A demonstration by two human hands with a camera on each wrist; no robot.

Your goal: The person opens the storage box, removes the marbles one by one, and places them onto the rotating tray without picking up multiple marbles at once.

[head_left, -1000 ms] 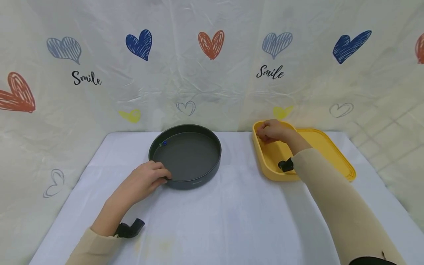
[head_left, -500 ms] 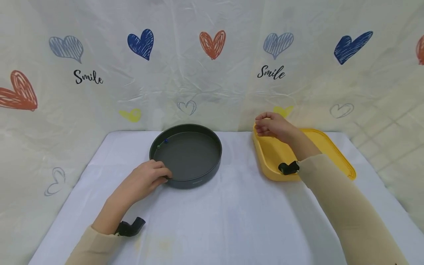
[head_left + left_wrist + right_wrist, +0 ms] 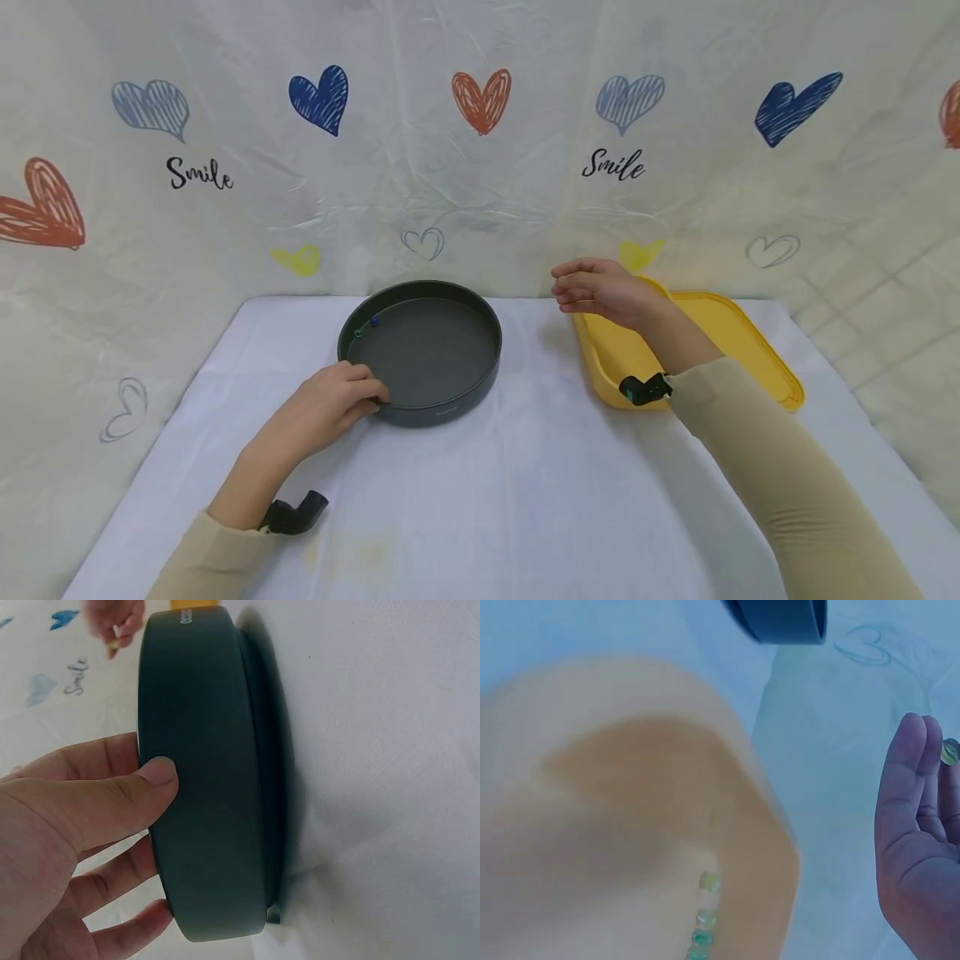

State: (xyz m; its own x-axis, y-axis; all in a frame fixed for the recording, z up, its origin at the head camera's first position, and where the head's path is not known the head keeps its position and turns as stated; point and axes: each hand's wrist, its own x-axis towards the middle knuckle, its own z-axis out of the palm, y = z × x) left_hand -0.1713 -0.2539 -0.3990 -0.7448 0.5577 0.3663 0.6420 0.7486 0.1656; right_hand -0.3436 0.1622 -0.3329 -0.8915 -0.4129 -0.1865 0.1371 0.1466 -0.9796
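My left hand (image 3: 330, 408) grips the near left rim of a round dark pan (image 3: 420, 412), thumb on the outer wall in the left wrist view, fingers over the rim. Inside the pan, against its left wall, lie a blue marble (image 3: 375, 320) and a green marble (image 3: 358, 333). My right hand (image 3: 603, 292) is raised over the left edge of a yellow plastic container (image 3: 600, 375). A greenish-yellow glass marble (image 3: 950, 752) is pinched at its fingertips, partly cut off by the frame edge. Several marbles (image 3: 706, 918) line the container's inner wall in the right wrist view.
A flat yellow lid (image 3: 738, 342) lies to the right of the container, partly behind it. White cloth (image 3: 465, 500) covers the table. A curtain (image 3: 525, 208) printed with hearts hangs right behind the table's back edge.
My right hand has come up out of the yellow container and moved left, past its left edge, with the marble. The two marbles in the pan have shifted slightly. My left hand stays put.
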